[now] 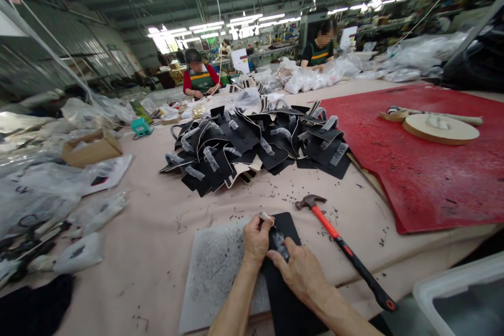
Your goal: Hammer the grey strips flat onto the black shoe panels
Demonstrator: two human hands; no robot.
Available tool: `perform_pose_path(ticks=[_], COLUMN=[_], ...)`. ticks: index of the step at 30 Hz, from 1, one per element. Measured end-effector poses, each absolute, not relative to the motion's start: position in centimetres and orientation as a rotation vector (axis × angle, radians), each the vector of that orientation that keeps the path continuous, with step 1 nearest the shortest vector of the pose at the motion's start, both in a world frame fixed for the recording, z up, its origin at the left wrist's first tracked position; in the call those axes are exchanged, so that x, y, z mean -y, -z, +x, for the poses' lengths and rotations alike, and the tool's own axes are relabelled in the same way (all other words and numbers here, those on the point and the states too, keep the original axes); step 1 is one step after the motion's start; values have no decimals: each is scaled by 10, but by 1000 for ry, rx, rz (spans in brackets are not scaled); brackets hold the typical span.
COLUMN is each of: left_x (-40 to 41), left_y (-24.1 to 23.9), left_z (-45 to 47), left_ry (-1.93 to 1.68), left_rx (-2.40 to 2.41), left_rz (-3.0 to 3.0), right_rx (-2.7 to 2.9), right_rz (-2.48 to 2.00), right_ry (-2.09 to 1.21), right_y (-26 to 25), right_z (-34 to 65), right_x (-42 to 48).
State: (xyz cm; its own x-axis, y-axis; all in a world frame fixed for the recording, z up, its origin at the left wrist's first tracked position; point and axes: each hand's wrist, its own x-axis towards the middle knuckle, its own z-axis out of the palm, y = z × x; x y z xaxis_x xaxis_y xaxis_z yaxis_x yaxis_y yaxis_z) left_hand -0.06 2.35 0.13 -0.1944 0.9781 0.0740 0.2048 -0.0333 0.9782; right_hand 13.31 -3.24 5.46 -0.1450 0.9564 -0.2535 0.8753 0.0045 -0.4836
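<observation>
A black flat panel (289, 296) lies partly over a scuffed white board (212, 265) at the table's near edge. On the panel is a handle (279, 241) wrapped in clear plastic. My left hand (256, 239) is closed at the handle's upper end, with a small whitish piece at its fingertips that I cannot make out. My right hand (301, 270) pinches the wrapped handle lower down, thumb and forefinger on its sides. Right of the hands lies a claw hammer (338, 241) with a red and black grip, touched by neither hand.
A pile of black panels with plastic-wrapped handles (240, 139) sits ahead. On the right, a red sheet (417, 163) carries a tape roll (441, 128). Plastic bags (43, 189) and a cardboard box (92, 147) crowd the left. Two people sit working beyond; a white bin (460, 289) stands lower right.
</observation>
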Motion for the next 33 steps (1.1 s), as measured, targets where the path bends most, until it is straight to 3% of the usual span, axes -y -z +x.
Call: perform_pose_path(ticks=[12, 15, 19, 23, 26, 30, 33], left_x=[-23, -23, -21, -19, -18, -18, -19], left_y=[-4, -7, -7, -6, -8, -6, -1], left_z=[2, 3, 5, 7, 8, 8, 8], left_ry=[-1226, -1188, -1149, -1135, -1153, -1176, -1180], left_rx=[-1485, -1465, -1468, -1448, -1443, -1433, -1434], left_rz=[1612, 1723, 1867, 1900, 1885, 1872, 1875], right_rx=[2096, 2098, 2027, 1788, 1666, 1636, 1809], right_rz=[-1787, -1662, -1950, -2088, -1996, -1867, -1692], right_ry=[-834, -583, -148, -785, -1167, -1173, -730], right_y=[-53, -49, -25, -15, -37, -85, -107], right_z=[146, 180, 243, 277, 271, 246, 235], right_x=[36, 31, 21, 16, 12, 13, 17])
